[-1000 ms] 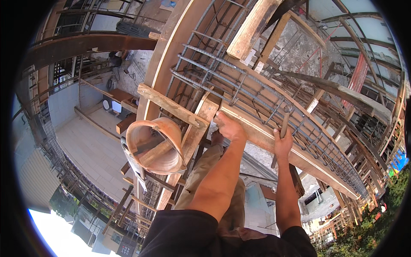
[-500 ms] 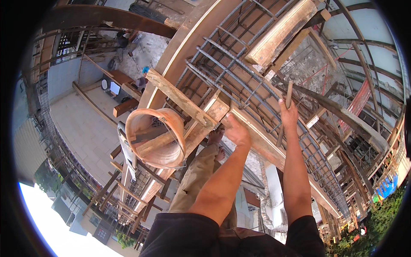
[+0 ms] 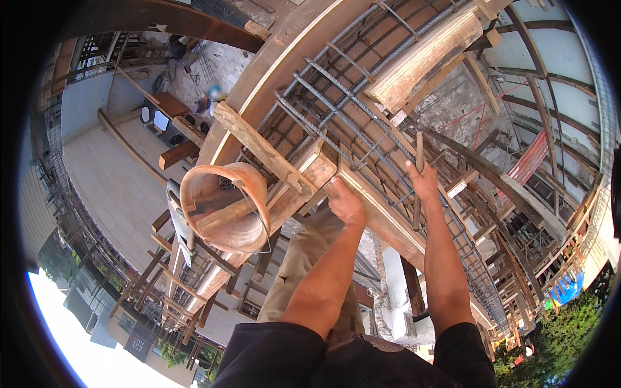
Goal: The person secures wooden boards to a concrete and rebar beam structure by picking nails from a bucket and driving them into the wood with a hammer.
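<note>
My left hand (image 3: 347, 202) is closed at the near edge of a wooden formwork board (image 3: 381, 208), close to a wooden corner block (image 3: 318, 167); some of its fingers are hidden. In my right hand (image 3: 424, 182) is a slim wooden handle (image 3: 419, 147), gripped upright in the picture over the side of the rebar cage (image 3: 336, 107). Its lower end lies against the bars, and no tool head can be made out. The cage of tied steel bars runs diagonally inside the wooden form.
An orange-brown bucket (image 3: 223, 207) with a piece of wood inside stands left of my hands. A wooden cross-piece (image 3: 259, 145) spans the form's corner. Beyond the cage lies a thick timber (image 3: 424, 61). Far below, a person (image 3: 210, 97) is near a tiled floor (image 3: 107, 171).
The view has shifted slightly, so the bucket and form appear further left. Both hands stay near the same spots, the right still gripping the handle. My feet, partly visible before, are now hidden.
</note>
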Demonstrator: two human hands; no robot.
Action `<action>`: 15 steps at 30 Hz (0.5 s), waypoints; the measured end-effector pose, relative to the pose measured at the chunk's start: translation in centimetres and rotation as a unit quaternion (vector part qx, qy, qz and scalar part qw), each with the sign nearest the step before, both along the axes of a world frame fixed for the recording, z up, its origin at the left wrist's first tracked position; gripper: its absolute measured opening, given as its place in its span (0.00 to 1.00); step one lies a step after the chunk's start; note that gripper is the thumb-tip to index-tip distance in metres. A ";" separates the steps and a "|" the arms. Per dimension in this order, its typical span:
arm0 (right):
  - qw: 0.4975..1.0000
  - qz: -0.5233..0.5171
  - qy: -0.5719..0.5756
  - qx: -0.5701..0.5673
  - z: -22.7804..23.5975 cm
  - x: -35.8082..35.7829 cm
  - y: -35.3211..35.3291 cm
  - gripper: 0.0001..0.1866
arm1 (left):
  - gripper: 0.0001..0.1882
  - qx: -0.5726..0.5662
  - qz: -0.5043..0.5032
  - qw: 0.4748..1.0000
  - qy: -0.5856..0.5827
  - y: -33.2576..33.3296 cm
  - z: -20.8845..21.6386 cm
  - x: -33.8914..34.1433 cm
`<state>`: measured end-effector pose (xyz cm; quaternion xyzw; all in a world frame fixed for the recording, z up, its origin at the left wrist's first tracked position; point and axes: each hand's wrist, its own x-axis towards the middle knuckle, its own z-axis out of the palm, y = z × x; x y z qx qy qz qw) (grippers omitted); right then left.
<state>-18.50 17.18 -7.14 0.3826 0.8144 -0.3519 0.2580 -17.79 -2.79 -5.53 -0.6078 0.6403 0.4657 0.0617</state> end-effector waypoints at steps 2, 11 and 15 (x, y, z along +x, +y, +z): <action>0.999 -0.002 0.022 -0.028 -0.8 0.2 0.5 0.30 | 0.46 0.007 -0.005 1.000 0.001 0.0 -0.3 0.2; 0.994 0.022 0.093 -0.047 -0.9 0.9 0.5 0.23 | 0.30 -0.024 -0.035 0.998 0.035 -0.1 0.2 0.4; 0.990 0.039 0.110 -0.079 -0.4 0.7 0.7 0.21 | 0.29 -0.016 -0.035 0.999 0.031 -0.3 -0.4 1.0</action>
